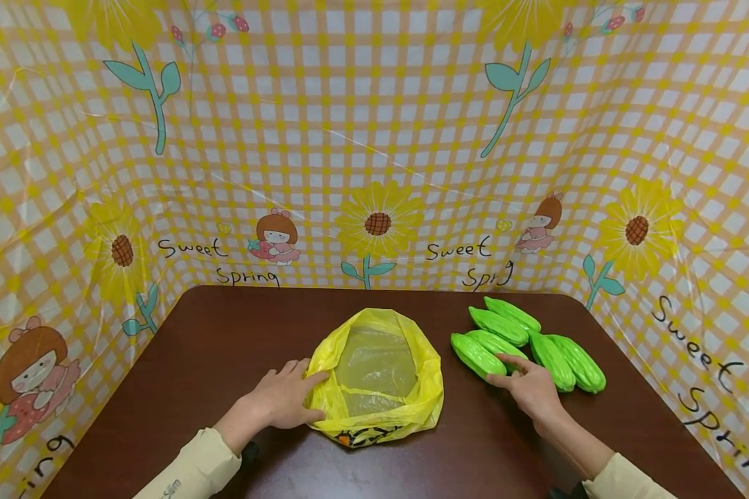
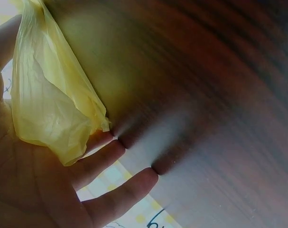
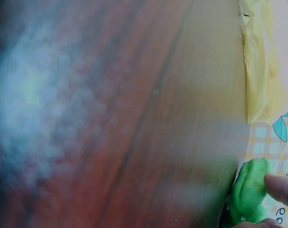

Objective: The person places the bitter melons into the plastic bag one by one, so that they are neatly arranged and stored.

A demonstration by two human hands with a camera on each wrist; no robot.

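A yellow plastic bag [image 1: 433, 388] stands on the table with its mouth spread wide, showing a pale inside. At its left side is my left hand [image 1: 283, 396], palm against the plastic. In the left wrist view, straight fingertips [image 2: 146, 178] touch the tabletop beside the hanging bag edge [image 2: 53, 99]. To the right lie several bright green, ridged bitter melons [image 1: 499, 326] with pointed ends. My right hand [image 1: 530, 388] has thumb and fingers about the near end of the front-left bitter melon [image 1: 477, 357]. The right wrist view shows the thumb against that melon [image 3: 250, 190].
Both items lie on a dark brown table [image 1: 237, 333] with rounded far corners. A checked cloth [image 1: 374, 138] printed with sunflowers surrounds it at the back and sides. Other bitter melons [image 1: 574, 364] lie close beyond my right hand.
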